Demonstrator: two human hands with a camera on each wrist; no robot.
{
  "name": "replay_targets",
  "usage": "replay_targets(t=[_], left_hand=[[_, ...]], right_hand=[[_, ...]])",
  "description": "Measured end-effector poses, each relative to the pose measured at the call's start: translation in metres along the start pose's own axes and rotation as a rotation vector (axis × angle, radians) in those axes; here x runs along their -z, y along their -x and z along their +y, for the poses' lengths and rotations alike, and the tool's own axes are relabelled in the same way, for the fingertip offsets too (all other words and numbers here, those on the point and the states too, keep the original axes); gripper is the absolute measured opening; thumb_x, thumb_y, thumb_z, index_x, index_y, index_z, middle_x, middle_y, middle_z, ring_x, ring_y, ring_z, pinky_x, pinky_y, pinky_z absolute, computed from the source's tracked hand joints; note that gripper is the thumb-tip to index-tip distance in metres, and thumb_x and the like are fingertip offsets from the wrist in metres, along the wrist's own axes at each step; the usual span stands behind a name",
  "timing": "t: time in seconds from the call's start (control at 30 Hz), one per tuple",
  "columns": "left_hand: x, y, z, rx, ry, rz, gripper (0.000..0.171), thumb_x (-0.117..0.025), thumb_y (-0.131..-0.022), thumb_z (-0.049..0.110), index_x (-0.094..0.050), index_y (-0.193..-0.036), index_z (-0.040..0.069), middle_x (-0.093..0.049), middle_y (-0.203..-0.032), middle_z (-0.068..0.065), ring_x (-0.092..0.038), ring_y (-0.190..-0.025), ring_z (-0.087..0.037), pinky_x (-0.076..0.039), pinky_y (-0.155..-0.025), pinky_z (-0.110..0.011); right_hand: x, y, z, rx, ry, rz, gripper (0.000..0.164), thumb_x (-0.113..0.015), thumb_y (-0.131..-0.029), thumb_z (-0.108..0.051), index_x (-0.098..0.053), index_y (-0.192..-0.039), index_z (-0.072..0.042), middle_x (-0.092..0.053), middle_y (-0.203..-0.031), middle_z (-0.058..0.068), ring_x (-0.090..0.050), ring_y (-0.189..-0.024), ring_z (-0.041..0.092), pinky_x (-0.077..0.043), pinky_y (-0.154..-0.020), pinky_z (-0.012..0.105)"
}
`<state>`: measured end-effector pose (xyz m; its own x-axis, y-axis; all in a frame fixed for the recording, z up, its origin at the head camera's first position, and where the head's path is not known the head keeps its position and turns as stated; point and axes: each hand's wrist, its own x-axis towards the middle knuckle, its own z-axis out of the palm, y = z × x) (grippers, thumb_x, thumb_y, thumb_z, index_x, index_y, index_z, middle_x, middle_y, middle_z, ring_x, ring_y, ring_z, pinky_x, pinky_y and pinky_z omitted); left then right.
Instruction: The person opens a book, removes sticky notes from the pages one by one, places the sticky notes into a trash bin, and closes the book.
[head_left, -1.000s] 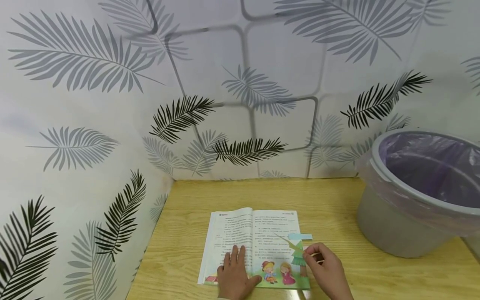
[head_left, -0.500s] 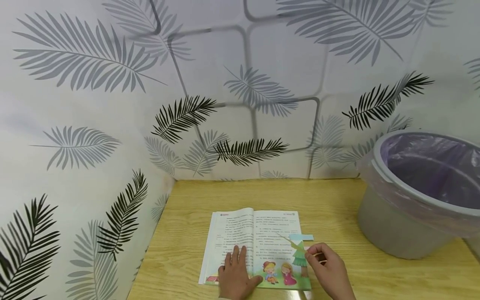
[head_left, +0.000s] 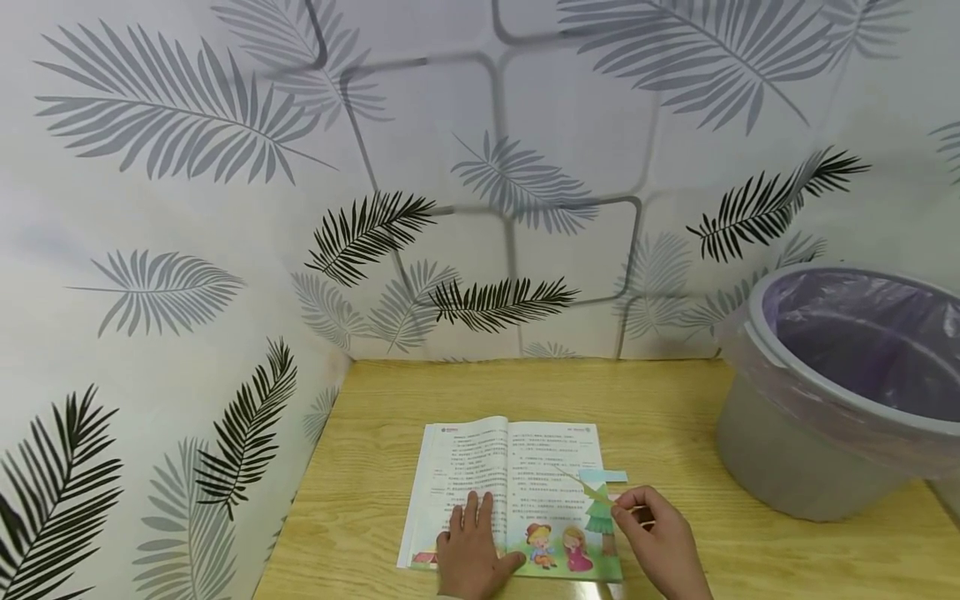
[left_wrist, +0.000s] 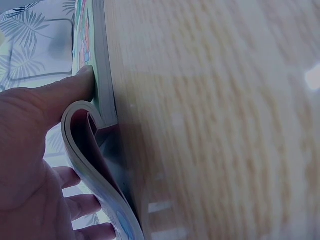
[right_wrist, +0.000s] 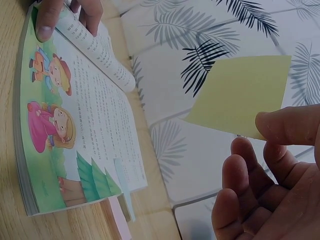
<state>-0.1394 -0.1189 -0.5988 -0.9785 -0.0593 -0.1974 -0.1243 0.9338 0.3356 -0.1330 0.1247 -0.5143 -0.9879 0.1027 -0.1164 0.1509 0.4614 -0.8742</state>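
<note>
An open book (head_left: pixel 551 442) with printed text and cartoon figures lies on the wooden table. My left hand (head_left: pixel 472 550) rests on its lower part, fingers spread over the left page and thumb across the fold. Just right of the book, my right hand (head_left: pixel 660 537) pinches a yellow sticky note (right_wrist: pixel 245 95) by one corner between thumb and fingers. The note is held above the right page and looks nearly edge-on in the head view. A light blue tab (right_wrist: pixel 122 185) and a pink tab (right_wrist: pixel 117 220) stick out past the right page's edge.
A grey bin (head_left: pixel 787 450) with a purple plastic liner stands on the right of the table (head_left: pixel 390 392). Behind and to the left hangs a white covering (head_left: pixel 420 150) with a leaf pattern.
The head view has shifted very slightly, moving the scene a little to the right. Both hands keep their places, and the sticky note stays in my right hand.
</note>
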Motion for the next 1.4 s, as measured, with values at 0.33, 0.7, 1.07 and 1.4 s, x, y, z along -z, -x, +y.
replay_targets(t=[0.33,0.7,1.07,1.4], left_hand=[[-0.0006,0.0029,-0.0005,-0.021,-0.021,0.029,0.099,-0.069,-0.070,0.065,-0.035,-0.146,0.010,-0.036,-0.151,-0.017,-0.035,-0.133,-0.043,-0.037,-0.093,-0.064],[-0.0027,0.0018,-0.0021,-0.007,-0.017,0.015,0.101,-0.068,-0.070,0.067,-0.033,-0.147,0.013,-0.034,-0.152,-0.015,-0.033,-0.135,-0.042,-0.036,-0.094,-0.063],[-0.0066,0.0003,-0.0036,-0.010,-0.016,0.034,0.101,-0.069,-0.069,0.066,-0.034,-0.147,0.013,-0.035,-0.152,-0.015,-0.033,-0.135,-0.042,-0.036,-0.093,-0.063],[-0.0039,0.0010,-0.0011,-0.008,-0.005,0.025,0.100,-0.070,-0.069,0.065,-0.034,-0.147,0.012,-0.035,-0.152,-0.016,-0.032,-0.135,-0.042,-0.036,-0.094,-0.063]], right_hand=[[0.0011,0.0001,0.0004,-0.041,0.003,-0.033,0.015,-0.062,-0.092,-0.019,-0.059,-0.095,-0.004,-0.064,-0.094,0.007,-0.056,-0.081,0.015,-0.047,-0.073,0.032],[0.0007,0.0010,0.0042,-0.041,-0.004,-0.034,0.014,-0.062,-0.092,-0.019,-0.060,-0.096,-0.005,-0.063,-0.094,0.007,-0.057,-0.082,0.015,-0.048,-0.074,0.032],[0.0015,0.0032,0.0026,-0.039,-0.015,-0.029,0.013,-0.061,-0.092,-0.018,-0.059,-0.095,-0.005,-0.063,-0.093,0.007,-0.057,-0.082,0.015,-0.048,-0.073,0.031],[0.0040,0.0047,0.0022,-0.028,-0.017,-0.027,0.012,-0.062,-0.092,-0.017,-0.059,-0.095,-0.005,-0.063,-0.094,0.007,-0.058,-0.082,0.015,-0.047,-0.073,0.031]])
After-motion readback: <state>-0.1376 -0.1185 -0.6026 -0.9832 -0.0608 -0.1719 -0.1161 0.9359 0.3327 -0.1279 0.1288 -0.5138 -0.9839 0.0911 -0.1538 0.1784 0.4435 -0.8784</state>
